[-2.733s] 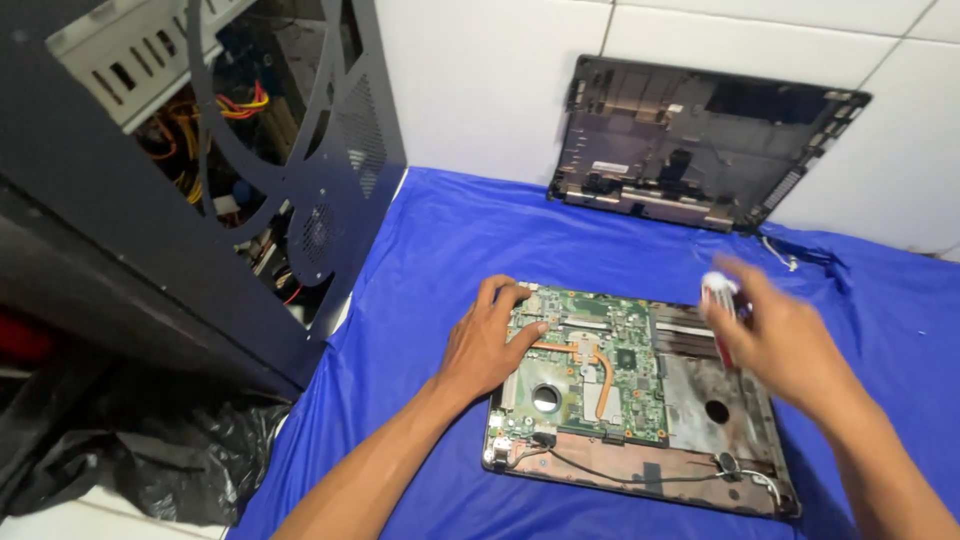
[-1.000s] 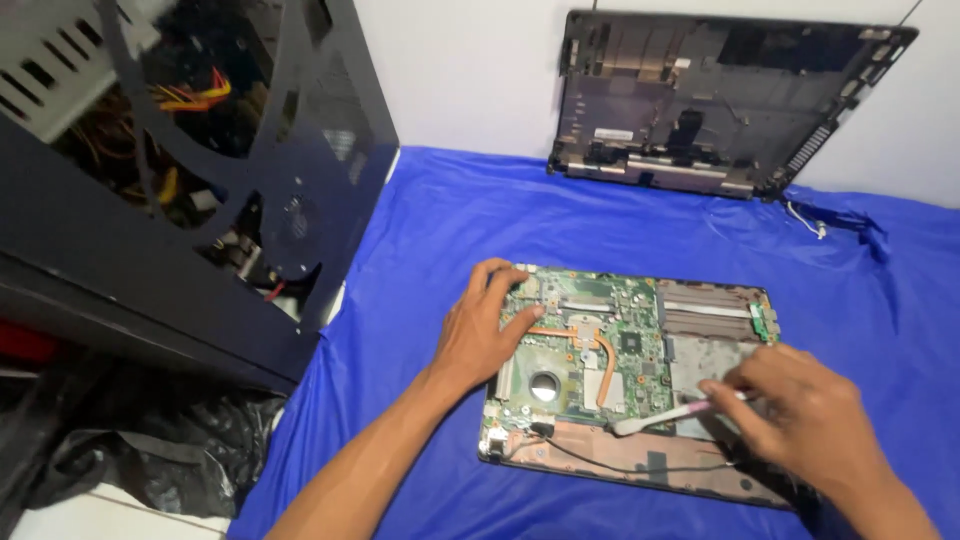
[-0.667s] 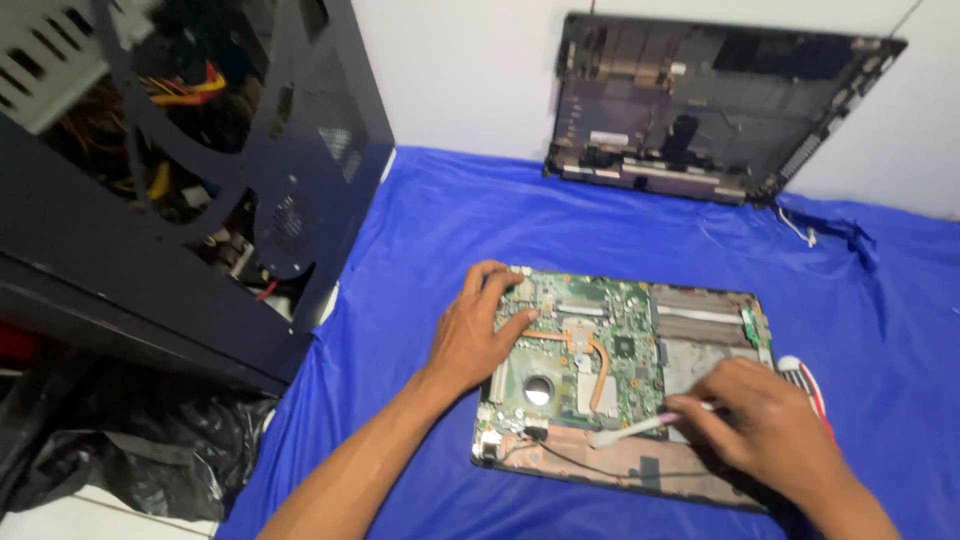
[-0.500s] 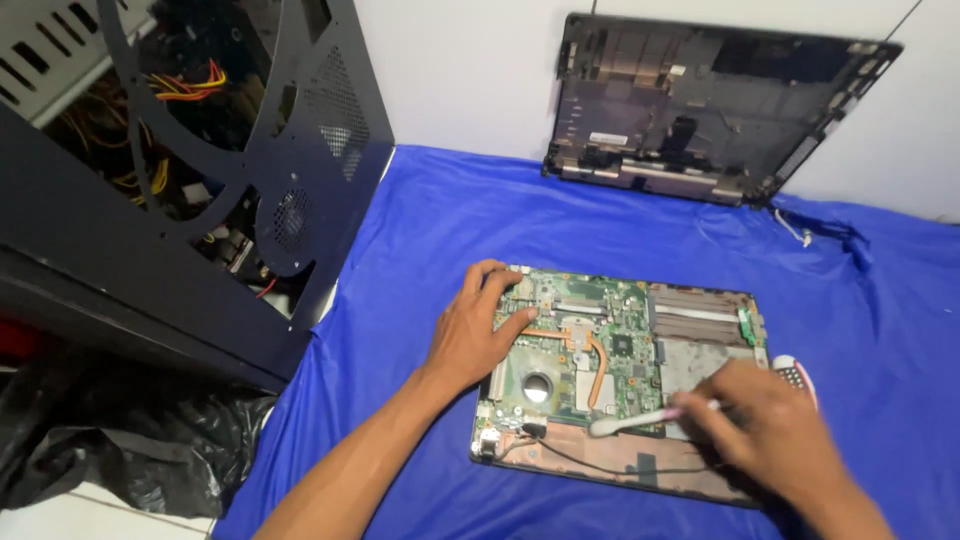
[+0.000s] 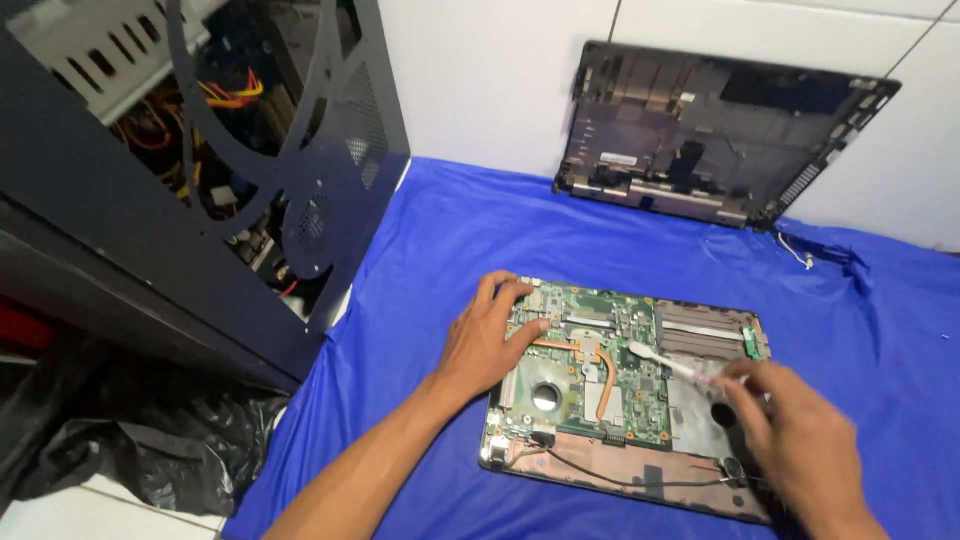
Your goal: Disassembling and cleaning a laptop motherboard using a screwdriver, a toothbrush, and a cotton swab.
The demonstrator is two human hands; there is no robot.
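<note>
Head view: two bare hands work over an opened laptop base (image 5: 620, 470) on a blue-covered bench (image 5: 440, 250).

Left hand (image 5: 480, 345) lies flat on the near-left corner of the green circuit board (image 5: 590, 370), fingers spread and released, pressing on it without grasping. Right hand (image 5: 800, 440) is clenched around a slim pale tool (image 5: 665, 360) whose tip rests on the board's middle right, beside the copper heat pipe (image 5: 600, 375); motion blur hides its exact kind. Far right, a dark laptop cover (image 5: 720, 140) leans upright against the white wall. Left of the bench stands an open black computer case (image 5: 200, 170) showing yellow and red wiring. A black plastic bag (image 5: 130, 450) lies near left.
</note>
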